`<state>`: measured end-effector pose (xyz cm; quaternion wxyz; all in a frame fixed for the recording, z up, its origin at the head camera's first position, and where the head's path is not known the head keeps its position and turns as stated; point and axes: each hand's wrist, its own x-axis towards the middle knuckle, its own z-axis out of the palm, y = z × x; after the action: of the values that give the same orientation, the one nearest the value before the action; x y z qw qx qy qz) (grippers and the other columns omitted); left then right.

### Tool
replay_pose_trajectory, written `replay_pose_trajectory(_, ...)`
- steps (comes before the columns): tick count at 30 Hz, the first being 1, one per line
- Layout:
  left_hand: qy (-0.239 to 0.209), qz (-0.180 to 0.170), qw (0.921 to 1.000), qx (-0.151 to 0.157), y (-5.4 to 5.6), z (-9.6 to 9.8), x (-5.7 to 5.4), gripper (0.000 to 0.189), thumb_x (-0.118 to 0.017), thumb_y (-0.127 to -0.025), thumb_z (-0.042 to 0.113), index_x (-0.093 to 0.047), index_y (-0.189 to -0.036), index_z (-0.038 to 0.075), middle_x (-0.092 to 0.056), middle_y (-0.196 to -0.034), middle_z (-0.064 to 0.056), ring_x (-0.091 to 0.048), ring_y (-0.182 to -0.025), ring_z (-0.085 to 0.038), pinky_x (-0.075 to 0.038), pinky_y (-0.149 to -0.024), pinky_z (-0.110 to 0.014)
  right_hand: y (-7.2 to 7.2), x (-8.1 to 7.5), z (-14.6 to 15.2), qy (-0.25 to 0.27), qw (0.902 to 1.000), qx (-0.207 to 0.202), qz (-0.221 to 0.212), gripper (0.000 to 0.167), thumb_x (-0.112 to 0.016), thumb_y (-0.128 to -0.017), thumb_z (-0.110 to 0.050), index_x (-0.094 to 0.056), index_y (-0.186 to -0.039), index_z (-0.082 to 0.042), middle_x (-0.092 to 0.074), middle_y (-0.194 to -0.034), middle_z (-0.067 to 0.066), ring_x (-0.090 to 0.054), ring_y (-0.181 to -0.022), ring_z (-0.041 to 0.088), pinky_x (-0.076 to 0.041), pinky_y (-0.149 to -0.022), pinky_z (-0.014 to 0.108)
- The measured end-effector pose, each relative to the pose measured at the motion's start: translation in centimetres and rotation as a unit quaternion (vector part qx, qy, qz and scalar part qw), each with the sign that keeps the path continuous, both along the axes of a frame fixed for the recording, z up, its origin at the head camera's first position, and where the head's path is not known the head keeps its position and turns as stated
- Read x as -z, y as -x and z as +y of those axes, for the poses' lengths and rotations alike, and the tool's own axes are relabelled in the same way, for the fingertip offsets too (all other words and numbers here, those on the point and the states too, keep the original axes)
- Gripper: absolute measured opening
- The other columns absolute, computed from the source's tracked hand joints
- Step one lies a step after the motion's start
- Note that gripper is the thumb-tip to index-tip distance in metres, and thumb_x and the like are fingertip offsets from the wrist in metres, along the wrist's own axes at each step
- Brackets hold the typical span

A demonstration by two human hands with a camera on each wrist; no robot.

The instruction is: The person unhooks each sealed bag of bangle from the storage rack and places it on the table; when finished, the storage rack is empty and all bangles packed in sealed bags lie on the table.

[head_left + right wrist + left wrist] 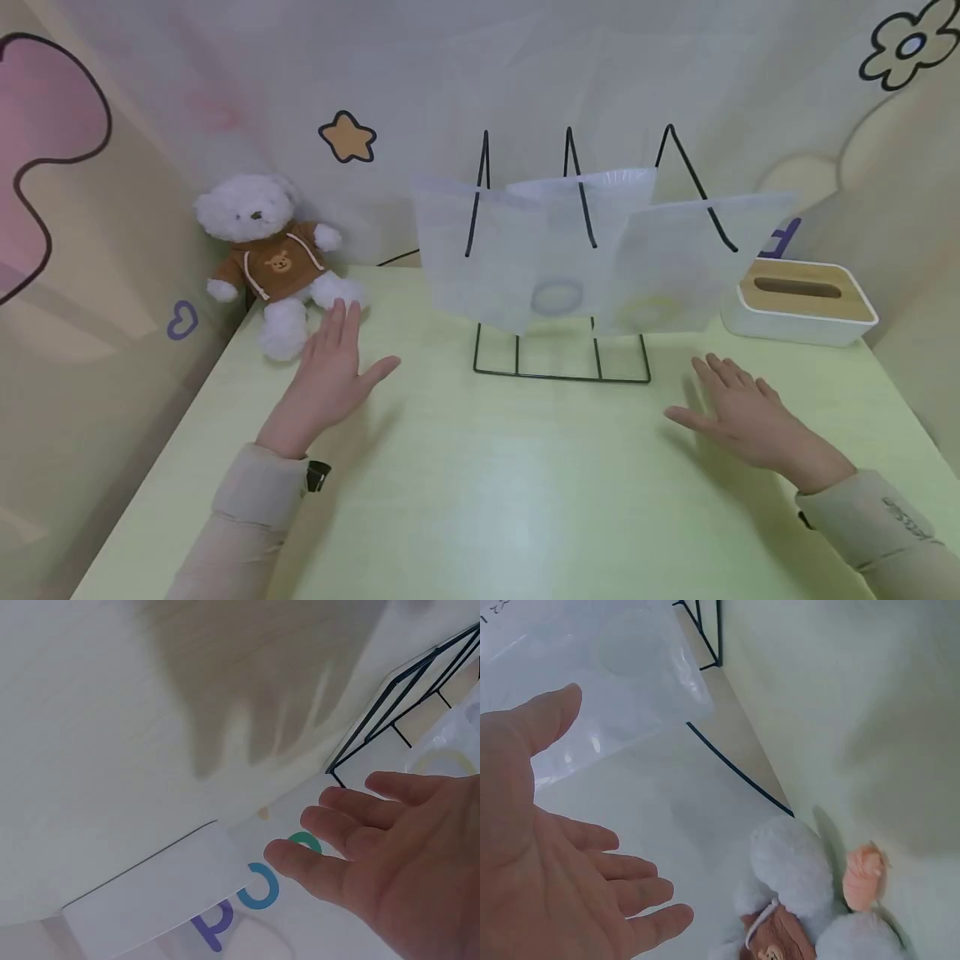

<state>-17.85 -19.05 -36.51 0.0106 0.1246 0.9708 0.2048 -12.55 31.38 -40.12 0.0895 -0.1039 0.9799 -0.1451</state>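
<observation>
My left hand hovers over the left of the table with fingers straight and thumb spread, holding nothing. A white teddy bear in a brown hoodie sits just beyond its fingertips. My right hand is also empty, palm down with fingers extended, above the right of the table. Between and beyond the hands stands a black wire rack. Three translucent bags hang on it: a left bag, a middle bag and a right bag. A greyish ring and a yellowish ring show faintly through the plastic.
A white tissue box with a wooden lid stands at the back right. Beside the bear in the left wrist view lies a small orange-pink item, its kind unclear. A printed curtain hangs behind the pale table.
</observation>
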Motion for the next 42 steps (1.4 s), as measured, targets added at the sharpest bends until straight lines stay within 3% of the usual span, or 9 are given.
replay_pose_trajectory(7,-0.035,0.013,0.9993,-0.008,1.3,0.7,-0.5,0.095,-0.049,-0.096,0.056,-0.001,-0.154,-0.002,0.001,-0.159,-0.025,-0.002,-0.146,-0.04,-0.01,-0.113,-0.059,1.7,1.4,-2.7,0.004,1.0,-0.002,-0.002,0.098,-0.043,-0.093,-0.066,-0.014,-0.15,0.009,-0.012,-0.153,0.036,-0.01,-0.138,0.056,-0.008,-0.102,0.074)
replay_pose_trajectory(9,-0.046,0.0,0.9989,-0.012,1.9,1.0,-0.2,0.094,-0.049,-0.096,0.055,0.001,-0.154,-0.001,0.002,-0.159,-0.024,-0.003,-0.146,-0.04,-0.011,-0.114,-0.058,2.2,1.7,-3.3,0.0,1.0,-0.004,0.003,0.097,-0.043,-0.094,-0.065,-0.015,-0.15,0.009,-0.013,-0.153,0.036,-0.011,-0.138,0.055,-0.009,-0.102,0.074)
replay_pose_trajectory(12,-0.099,-0.026,0.9946,-0.016,3.0,1.4,0.2,0.094,-0.05,-0.097,0.052,0.005,-0.154,0.001,0.003,-0.16,-0.021,-0.001,-0.147,-0.037,-0.01,-0.115,-0.055,3.1,2.1,-4.2,-0.005,0.9999,-0.006,0.015,0.095,-0.042,-0.095,-0.063,-0.016,-0.149,0.011,-0.015,-0.152,0.036,-0.013,-0.138,0.055,-0.011,-0.102,0.074)
replay_pose_trajectory(17,-0.222,-0.05,0.9732,-0.034,4.1,2.6,0.1,0.091,-0.052,-0.098,0.047,0.006,-0.155,0.006,-0.003,-0.161,-0.016,-0.006,-0.147,-0.032,-0.014,-0.116,-0.05,4.4,2.6,-5.5,-0.007,0.9998,-0.014,0.009,0.093,-0.041,-0.097,-0.061,-0.015,-0.148,0.012,-0.014,-0.152,0.037,-0.012,-0.138,0.055,-0.013,-0.103,0.074)
replay_pose_trajectory(23,-0.345,-0.001,0.937,-0.056,4.6,4.1,-0.1,0.073,-0.055,-0.099,0.033,-0.017,-0.154,0.005,-0.026,-0.157,-0.014,-0.028,-0.142,-0.027,-0.029,-0.112,-0.044,5.2,3.5,-6.1,-0.005,0.9999,-0.014,0.008,0.087,-0.044,-0.099,-0.053,-0.017,-0.147,0.014,-0.014,-0.151,0.038,-0.015,-0.138,0.055,-0.018,-0.103,0.072)
replay_pose_trajectory(27,-0.38,0.034,0.9212,-0.077,4.9,4.6,-0.5,0.063,-0.057,-0.099,0.025,-0.029,-0.151,0.003,-0.036,-0.152,-0.013,-0.036,-0.138,-0.026,-0.033,-0.11,-0.043,5.5,4.2,-6.2,-0.001,0.9999,-0.013,0.008,0.087,-0.044,-0.099,-0.053,-0.016,-0.148,0.013,-0.014,-0.152,0.037,-0.015,-0.138,0.054,-0.019,-0.104,0.07)
replay_pose_trajectory(32,-0.407,0.048,0.9087,-0.078,5.3,5.8,-1.1,0.059,-0.058,-0.098,0.021,-0.034,-0.149,0.003,-0.04,-0.15,-0.013,-0.04,-0.135,-0.024,-0.035,-0.108,-0.039,5.5,4.3,-5.7,-0.004,0.9997,-0.017,0.019,0.082,-0.047,-0.098,-0.051,-0.026,-0.145,0.012,-0.023,-0.149,0.037,-0.021,-0.136,0.054,-0.025,-0.101,0.071)
replay_pose_trajectory(37,-0.416,0.052,0.9052,-0.067,6.0,7.1,-1.5,0.057,-0.058,-0.098,0.02,-0.036,-0.148,0.003,-0.043,-0.148,-0.012,-0.042,-0.134,-0.023,-0.036,-0.107,-0.038,5.2,3.9,-4.9,-0.003,0.9997,-0.001,0.024,0.081,-0.053,-0.097,-0.046,-0.024,-0.145,0.013,-0.028,-0.145,0.038,-0.027,-0.132,0.054,-0.029,-0.098,0.071)
replay_pose_trajectory(42,-0.424,0.058,0.9019,-0.06,6.6,7.6,-1.8,0.057,-0.059,-0.097,0.02,-0.038,-0.147,0.002,-0.046,-0.146,-0.011,-0.043,-0.133,-0.022,-0.037,-0.106,-0.039,5.3,3.6,-4.8,0.004,0.9997,0.007,0.022,0.086,-0.05,-0.098,-0.049,-0.017,-0.146,0.015,-0.022,-0.148,0.038,-0.023,-0.134,0.055,-0.027,-0.098,0.072)
